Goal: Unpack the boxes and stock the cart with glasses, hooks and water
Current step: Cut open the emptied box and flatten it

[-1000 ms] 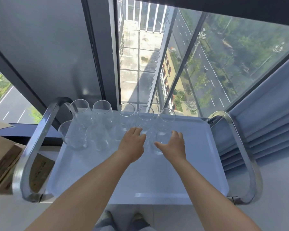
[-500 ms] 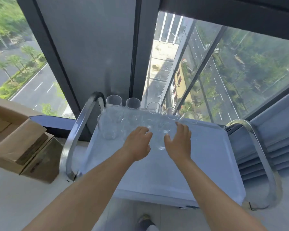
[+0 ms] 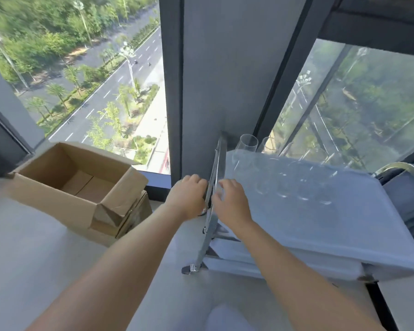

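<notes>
Glass tumblers (image 3: pixel 282 185) are standing on the cart (image 3: pixel 344 225), so the glasses step looks done. Left hand (image 3: pixel 188 199) and right hand (image 3: pixel 232 201) are hanging empty, fingers loosely bent; next comes a reach toward the open box (image 3: pixel 58 187)

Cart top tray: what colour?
White, with a slight bluish cast; the cart top tray shows in the head view, the only one.

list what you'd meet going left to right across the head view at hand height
open brown cardboard box → left hand → chrome cart handle → right hand → clear glasses on the white cart tray
</notes>
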Motion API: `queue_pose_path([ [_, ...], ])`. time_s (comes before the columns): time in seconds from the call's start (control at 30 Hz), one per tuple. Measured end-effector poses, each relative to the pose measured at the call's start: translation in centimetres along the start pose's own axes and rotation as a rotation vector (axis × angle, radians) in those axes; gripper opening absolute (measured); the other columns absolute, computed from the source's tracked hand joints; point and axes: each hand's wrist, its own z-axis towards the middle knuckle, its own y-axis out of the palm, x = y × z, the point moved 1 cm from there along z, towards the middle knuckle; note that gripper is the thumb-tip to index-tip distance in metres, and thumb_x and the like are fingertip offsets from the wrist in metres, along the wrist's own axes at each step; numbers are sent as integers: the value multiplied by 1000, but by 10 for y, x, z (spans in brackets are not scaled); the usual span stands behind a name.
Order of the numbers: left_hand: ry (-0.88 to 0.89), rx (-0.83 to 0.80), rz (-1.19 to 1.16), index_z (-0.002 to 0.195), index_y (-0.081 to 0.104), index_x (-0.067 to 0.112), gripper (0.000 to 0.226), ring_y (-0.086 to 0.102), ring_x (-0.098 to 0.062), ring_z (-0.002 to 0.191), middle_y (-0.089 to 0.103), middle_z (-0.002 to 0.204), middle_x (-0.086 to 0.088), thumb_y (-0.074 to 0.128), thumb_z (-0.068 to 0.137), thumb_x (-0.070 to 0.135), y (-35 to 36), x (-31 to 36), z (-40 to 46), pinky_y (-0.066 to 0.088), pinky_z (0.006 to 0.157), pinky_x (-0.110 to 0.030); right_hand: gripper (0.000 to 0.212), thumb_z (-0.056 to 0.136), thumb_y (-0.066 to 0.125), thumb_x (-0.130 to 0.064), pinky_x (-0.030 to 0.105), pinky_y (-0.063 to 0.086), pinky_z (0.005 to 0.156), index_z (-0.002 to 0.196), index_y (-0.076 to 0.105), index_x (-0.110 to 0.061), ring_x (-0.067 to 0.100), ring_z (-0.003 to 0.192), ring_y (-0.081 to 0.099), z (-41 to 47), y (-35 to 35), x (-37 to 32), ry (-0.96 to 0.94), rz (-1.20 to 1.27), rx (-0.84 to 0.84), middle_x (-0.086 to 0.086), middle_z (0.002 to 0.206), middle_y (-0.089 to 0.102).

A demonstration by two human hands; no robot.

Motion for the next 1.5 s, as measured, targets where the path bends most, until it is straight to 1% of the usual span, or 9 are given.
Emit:
queue_pose_path([
  [0.17, -18, -76, -28, 119, 48, 10, 29, 45, -26, 113, 48, 120, -8, 45, 92, 21, 20, -54, -12, 37, 87, -32, 29, 88, 48, -13, 28, 38, 80, 115, 55, -5, 23, 107, 48, 1, 62, -27, 53, -20, -67, 8, 112, 56],
  [0.3, -4, -188, 5, 131, 43, 12, 40, 43, -27, 118, 46, 126, -8, 46, 91, 19, 39, -97, 4, 38, 92, -33, 37, 92, 47, -16, 29, 41, 87, 127, 50, -8, 21, 115, 47, 21, 104, -33, 131, -4, -111, 5, 125, 52],
  [0.4, 5, -220, -24, 134, 41, 12, 43, 42, -26, 120, 45, 129, -7, 47, 92, 19, 43, -126, 20, 38, 96, -34, 34, 93, 47, -15, 24, 34, 79, 125, 50, -7, 22, 115, 47, 43, 128, -36, 186, -23, -114, 6, 125, 51],
  [0.73, 220, -420, -32, 129, 44, 11, 38, 41, -25, 120, 46, 130, -7, 48, 92, 15, 69, -177, 67, 37, 91, -31, 40, 93, 46, -14, 29, 37, 88, 132, 45, -6, 21, 121, 44, 57, 184, -45, 530, -6, -131, 6, 133, 47],
  [0.83, 314, -471, -32, 129, 44, 11, 38, 42, -25, 120, 46, 130, -7, 48, 92, 14, 83, -191, 83, 37, 94, -31, 29, 93, 46, -15, 29, 37, 82, 121, 50, -9, 23, 110, 47, 60, 205, -41, 670, 29, -85, 6, 120, 48],
  [0.9, 390, -501, -25, 130, 44, 12, 38, 42, -25, 120, 47, 129, -6, 47, 92, 14, 98, -199, 94, 36, 93, -31, 17, 91, 46, -13, 29, 36, 77, 108, 51, -11, 24, 101, 47, 62, 223, -31, 773, 31, -31, 6, 109, 47],
  [1.13, 555, -616, -28, 134, 41, 13, 41, 40, -24, 122, 46, 129, -5, 46, 93, 14, 188, -197, 133, 36, 88, -30, 20, 95, 45, -13, 35, 39, 81, 105, 54, 2, 30, 108, 49, 65, 296, 43, 1014, -58, 96, 17, 113, 53],
  [1.3, 530, -651, -67, 138, 37, 14, 44, 38, -23, 124, 44, 133, -5, 45, 94, 17, 259, -195, 158, 37, 91, -32, 30, 96, 42, -11, 29, 35, 92, 123, 48, 0, 27, 127, 35, 77, 334, 114, 1003, -230, 99, 15, 132, 43],
  [1.5, 460, -677, -112, 138, 37, 13, 44, 38, -24, 124, 43, 133, -6, 45, 94, 17, 315, -190, 170, 37, 91, -33, 25, 97, 39, -8, 35, 37, 90, 119, 48, -2, 30, 119, 39, 88, 354, 185, 1126, -343, 175, 14, 128, 44],
])
